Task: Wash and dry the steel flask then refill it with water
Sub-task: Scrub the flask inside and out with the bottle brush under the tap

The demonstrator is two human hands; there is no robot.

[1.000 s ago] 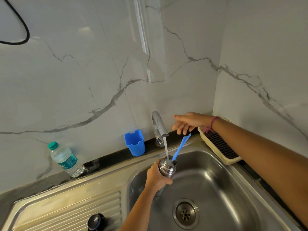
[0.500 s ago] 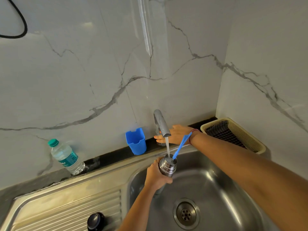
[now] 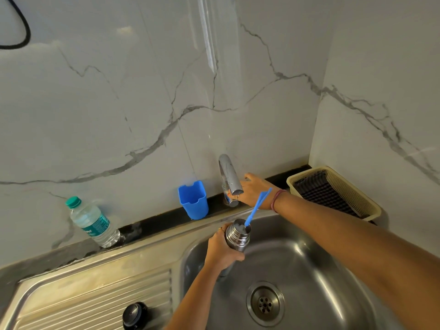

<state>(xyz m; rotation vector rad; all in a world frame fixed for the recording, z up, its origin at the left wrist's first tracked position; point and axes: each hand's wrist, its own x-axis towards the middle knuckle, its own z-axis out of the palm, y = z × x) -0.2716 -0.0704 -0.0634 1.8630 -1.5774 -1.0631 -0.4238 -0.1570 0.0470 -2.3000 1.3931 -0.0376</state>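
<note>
The steel flask (image 3: pixel 237 236) is held upright over the sink (image 3: pixel 333 282) basin, just below centre of the frame, under the tap (image 3: pixel 229 173) spout. The left hand (image 3: pixel 222 252) is wrapped round the flask body, fingers curled and clamped on it. A blue brush handle (image 3: pixel 258 206) stands out of the flask mouth, leaning up and right. The right hand (image 3: pixel 252 189) is laid on the tap base behind the spout; whether its fingers grip the valve cannot be told, as the spout hides them. No water stream is visible at the spout.

Step judged: washing stage, interior scrubbing with water dosed in; drying and refill not yet done.

Next move judged to call for the right hand to be brought from the tap to the brush handle, the flask being kept steady.

Edges and room: open basin lies right and below the flask, drain (image 3: pixel 265 304) lower centre. A blue cup (image 3: pixel 193 200) stands left of the tap, a basket (image 3: pixel 333 191) at right near the forearm path, a black cap (image 3: pixel 135 314) on the drainboard at lower left.
</note>
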